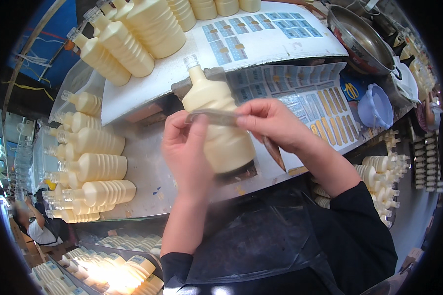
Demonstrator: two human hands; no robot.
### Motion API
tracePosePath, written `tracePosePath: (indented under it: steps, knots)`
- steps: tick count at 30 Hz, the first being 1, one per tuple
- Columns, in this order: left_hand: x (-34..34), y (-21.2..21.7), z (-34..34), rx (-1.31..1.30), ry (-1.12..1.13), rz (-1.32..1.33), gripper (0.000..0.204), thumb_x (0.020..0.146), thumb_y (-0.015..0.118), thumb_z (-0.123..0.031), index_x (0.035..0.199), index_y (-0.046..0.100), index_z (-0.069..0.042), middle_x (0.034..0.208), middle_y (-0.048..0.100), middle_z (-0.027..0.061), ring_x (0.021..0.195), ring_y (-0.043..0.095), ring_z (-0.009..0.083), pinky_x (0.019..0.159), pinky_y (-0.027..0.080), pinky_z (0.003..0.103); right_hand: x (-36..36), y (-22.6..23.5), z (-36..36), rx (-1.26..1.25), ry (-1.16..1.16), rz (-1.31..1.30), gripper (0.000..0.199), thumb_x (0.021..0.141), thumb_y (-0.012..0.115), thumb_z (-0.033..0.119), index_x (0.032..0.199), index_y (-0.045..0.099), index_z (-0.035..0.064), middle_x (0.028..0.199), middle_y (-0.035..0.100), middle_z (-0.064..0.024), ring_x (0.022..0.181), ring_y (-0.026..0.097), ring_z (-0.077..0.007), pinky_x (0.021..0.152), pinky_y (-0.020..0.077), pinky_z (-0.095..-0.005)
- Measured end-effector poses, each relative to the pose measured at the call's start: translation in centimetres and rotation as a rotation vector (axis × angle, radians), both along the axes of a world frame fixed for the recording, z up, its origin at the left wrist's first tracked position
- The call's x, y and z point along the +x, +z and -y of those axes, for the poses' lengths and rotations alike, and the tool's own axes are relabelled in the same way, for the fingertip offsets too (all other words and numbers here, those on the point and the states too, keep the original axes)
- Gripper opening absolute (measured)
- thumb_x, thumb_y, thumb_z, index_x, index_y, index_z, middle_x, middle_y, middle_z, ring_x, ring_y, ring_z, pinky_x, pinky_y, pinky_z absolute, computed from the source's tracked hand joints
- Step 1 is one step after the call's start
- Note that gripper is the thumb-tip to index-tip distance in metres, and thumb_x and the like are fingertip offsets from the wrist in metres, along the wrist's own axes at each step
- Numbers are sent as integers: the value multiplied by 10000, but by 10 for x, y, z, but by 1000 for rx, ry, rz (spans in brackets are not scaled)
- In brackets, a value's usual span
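Note:
A cream-coloured bottle with wavy ridges and a glass-like neck [209,86] lies on a dark block in front of me, neck pointing away. Above its middle, a narrow translucent strip [215,117] is stretched between my hands. My left hand [187,147], slightly blurred, pinches the strip's left end between thumb and fingers. With thumb and index finger, my right hand [273,123] grips the other end. A brown pointed tool [274,154] is tucked in the lower fingers of that same hand, tip downward. Whether the strip touches the bottle I cannot tell.
Sheets of gold and blue labels [330,115] lie right of the bottle, beside a lavender bucket [375,105]. More label sheets [236,37] rest on the raised white shelf [300,49]. Cream bottles [103,167] are stacked at left. A metal pan [362,37] stands far right.

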State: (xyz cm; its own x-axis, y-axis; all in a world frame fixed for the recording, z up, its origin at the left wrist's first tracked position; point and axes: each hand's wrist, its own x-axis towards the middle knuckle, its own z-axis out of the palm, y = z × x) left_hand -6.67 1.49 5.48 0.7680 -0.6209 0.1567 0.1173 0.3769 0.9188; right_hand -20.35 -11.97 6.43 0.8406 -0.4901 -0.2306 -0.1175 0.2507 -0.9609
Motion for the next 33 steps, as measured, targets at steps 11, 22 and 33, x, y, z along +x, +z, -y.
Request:
tracePosePath:
  steps: [11,22,33]
  knots:
    - [25,-34,27,141,146,-168,175,957,730,-86,1052,595,-27,1023,597,-4,881,563,65,816,491,241,48,-25,32,-260,-168,16,143,975,677,174,941,659,37,831,634,37,724,547,-18,649,456,-197]
    - [27,-38,29,101,93,-250,131,966,706,-58,1023,590,-35,1037,590,0,932,596,84,844,515,265,52,-29,35,-331,-188,-42,163,968,680,164,933,654,7,865,656,18,786,575,-27,697,487,-211]
    - [27,-35,32,123,88,-299,123,960,706,-49,1001,593,-24,1038,585,8,917,600,89,831,524,264,53,-30,36,-328,-198,-50,164,972,676,167,925,656,11,855,658,23,776,574,-23,692,487,-205]
